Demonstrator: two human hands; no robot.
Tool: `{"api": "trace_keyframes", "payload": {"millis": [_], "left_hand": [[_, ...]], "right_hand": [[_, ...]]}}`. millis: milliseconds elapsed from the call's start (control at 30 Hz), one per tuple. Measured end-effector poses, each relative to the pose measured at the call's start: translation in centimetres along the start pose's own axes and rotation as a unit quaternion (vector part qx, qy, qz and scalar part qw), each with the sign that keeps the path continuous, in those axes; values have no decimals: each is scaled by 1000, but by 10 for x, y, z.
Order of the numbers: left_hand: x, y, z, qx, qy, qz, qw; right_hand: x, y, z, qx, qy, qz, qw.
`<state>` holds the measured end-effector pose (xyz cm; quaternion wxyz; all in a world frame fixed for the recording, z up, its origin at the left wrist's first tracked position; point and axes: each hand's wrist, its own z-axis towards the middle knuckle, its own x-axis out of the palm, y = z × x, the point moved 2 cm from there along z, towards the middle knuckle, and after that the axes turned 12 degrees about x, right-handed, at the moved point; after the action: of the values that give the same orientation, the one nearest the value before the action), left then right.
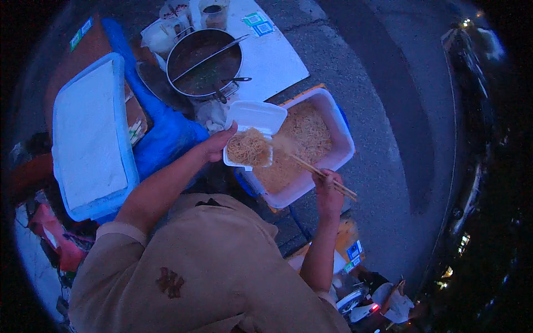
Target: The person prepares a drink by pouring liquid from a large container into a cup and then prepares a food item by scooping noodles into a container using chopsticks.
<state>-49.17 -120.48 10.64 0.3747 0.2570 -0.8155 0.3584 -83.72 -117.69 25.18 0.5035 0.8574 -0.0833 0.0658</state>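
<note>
My left hand (pixel 220 144) grips the left side of a white foam clamshell box (pixel 256 112), its lid tipped back. Thin noodles (pixel 249 148) fill the lower half of the box. In my right hand (pixel 329 187) is a pair of wooden chopsticks (pixel 306 163), their tips pointing left towards the box. A blurred clump of noodles hangs around the chopstick tips, beside the box's right edge. Below them stands a large white rectangular tub (pixel 339 145) holding a broad layer of the same noodles (pixel 310 125). The box overlaps the tub's left part.
Beyond the box, a divided metal pot (pixel 204 62) with dark broth and ladle handles stands by a white board (pixel 275 58). To the left are a white-lidded foam cooler (pixel 93 133) and blue sheeting (pixel 166 137). Asphalt (pixel 374 166) lies to the right; a scooter (pixel 358 304) stands lower right.
</note>
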Motion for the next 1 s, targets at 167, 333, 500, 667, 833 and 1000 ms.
{"api": "trace_keyframes", "payload": {"millis": [167,333,500,667,833,1000], "left_hand": [[-2,3,2,-4,41,-21,999],[14,-4,0,-17,69,-51,996],[19,-6,4,0,79,8,997],[42,-3,11,-4,61,49,997],[39,5,26,4,81,27,996],[43,-2,22,-23,100,-20,995]], "right_hand": [[50,25,-24,-141,-21,-359,922],[79,23,-52,-274,-76,-437,854],[99,-6,-63,-301,-106,-438,841],[121,-37,-74,-212,-35,-430,877],[118,-19,-78,-265,-69,-437,857],[78,-7,-76,-292,-208,-434,826]]}}
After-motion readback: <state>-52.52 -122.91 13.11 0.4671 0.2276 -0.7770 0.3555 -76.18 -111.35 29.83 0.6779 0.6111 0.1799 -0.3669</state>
